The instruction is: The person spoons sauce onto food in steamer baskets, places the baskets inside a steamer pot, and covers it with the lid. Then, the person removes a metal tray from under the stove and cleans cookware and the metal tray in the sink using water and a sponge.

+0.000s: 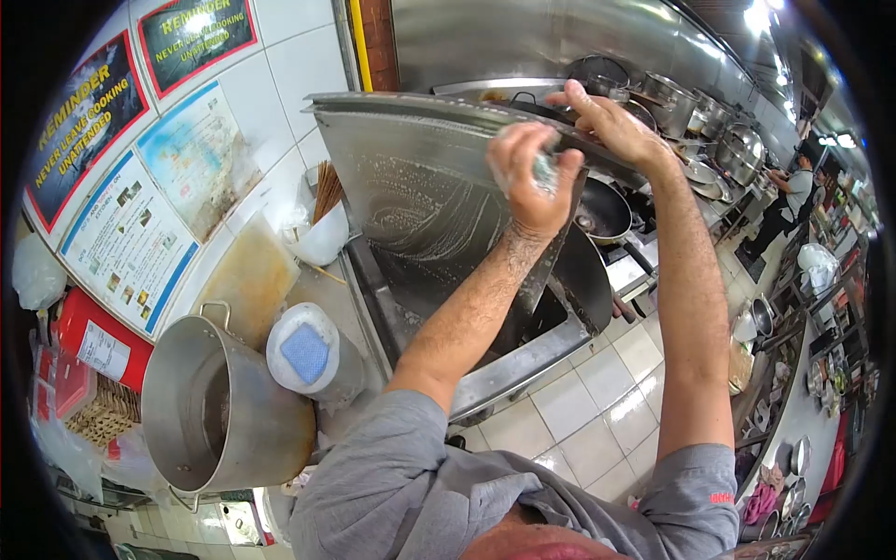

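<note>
A large metal panel [411,177] stands tilted over the stove, with soapy swirls on its face. My left hand [532,177] is closed around a pale greenish scrubber [545,170] at the panel's upper right part, slightly blurred. Against the panel's top edge, near its right end, rests my right hand [611,126], its fingers stretched out and apart. Behind and below the panel, a black pan [602,210] sits on the stove.
At the left are a big metal pot [191,401], a white tub with a blue sponge [304,353] and a white container [322,233] holding a stick brush. Several pots [667,103] line the back right. Another person [793,191] stands farther right.
</note>
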`<state>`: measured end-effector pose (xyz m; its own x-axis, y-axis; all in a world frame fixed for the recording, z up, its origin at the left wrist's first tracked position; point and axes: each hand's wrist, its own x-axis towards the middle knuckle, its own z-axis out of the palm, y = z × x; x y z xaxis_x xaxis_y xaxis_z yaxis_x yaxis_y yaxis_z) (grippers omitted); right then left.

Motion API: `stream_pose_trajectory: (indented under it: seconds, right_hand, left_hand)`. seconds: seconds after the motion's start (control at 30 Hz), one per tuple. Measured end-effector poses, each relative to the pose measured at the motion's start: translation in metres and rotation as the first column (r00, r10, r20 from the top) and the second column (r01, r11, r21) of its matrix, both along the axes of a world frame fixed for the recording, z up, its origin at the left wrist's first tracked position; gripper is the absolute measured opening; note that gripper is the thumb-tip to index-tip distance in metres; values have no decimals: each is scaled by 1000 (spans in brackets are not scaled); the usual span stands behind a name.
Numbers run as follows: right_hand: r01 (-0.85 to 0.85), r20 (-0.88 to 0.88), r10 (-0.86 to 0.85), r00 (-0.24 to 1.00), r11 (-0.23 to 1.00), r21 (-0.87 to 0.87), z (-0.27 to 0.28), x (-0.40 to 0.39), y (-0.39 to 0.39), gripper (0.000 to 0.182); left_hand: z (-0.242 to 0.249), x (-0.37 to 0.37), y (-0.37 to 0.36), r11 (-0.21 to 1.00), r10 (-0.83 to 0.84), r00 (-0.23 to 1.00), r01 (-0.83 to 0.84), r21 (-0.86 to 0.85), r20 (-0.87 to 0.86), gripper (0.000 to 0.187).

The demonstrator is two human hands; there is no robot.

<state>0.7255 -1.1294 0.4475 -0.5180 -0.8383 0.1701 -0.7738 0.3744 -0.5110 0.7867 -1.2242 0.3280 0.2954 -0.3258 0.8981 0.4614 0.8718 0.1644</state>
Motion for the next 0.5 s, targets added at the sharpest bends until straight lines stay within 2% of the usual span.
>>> stream_pose_trajectory:
  seconds: [0.07,0.1,0.13,0.17,0.2,0.27,0.3,0.33,0.37,0.43,0.47,0.5]
  right_hand:
    - [-91,-69,80,994,978,-186,-12,-8,-3,80]
    - [-164,-25,162,986,974,-155,-11,-17,-6,76]
    - [-175,-23,173,985,973,-151,-15,-23,-6,76]
    - [-264,-74,256,964,954,-141,-15,-19,-5,75]
    - [-349,-126,335,934,929,-125,-15,-14,-4,73]
    - [-293,-273,265,925,954,-65,-17,-3,1,70]
    - [-238,-277,225,934,971,-13,-16,6,3,70]
    - [-178,-282,181,942,983,37,-15,12,4,70]
    - [-169,-281,171,944,985,34,-17,11,1,70]
    - [-150,-340,136,931,989,-15,-21,8,0,70]
    - [-130,-334,118,935,991,-15,-20,6,0,70]
    - [-168,-318,151,936,985,-27,-18,4,-1,70]
  left_hand:
    - [22,1,-3,955,288,952,-279,-96,99,32]
    - [25,4,-8,953,297,950,-289,-93,99,32]
    - [26,7,-14,930,345,900,-290,-225,265,31]
    - [27,9,-23,897,403,817,-263,-356,413,31]
    - [28,12,-40,894,411,813,-272,-356,411,31]
    - [27,24,-92,861,469,791,-309,-405,393,32]
    - [30,38,-129,913,400,724,-258,-317,562,30]
    - [27,42,-182,893,441,766,-323,-314,468,23]
    - [20,38,-239,872,490,775,-429,-237,399,24]
    - [20,51,-329,917,369,804,-398,-40,466,28]
    - [27,53,-335,919,320,868,-382,99,380,28]
    - [25,47,-333,913,240,898,-338,230,368,30]
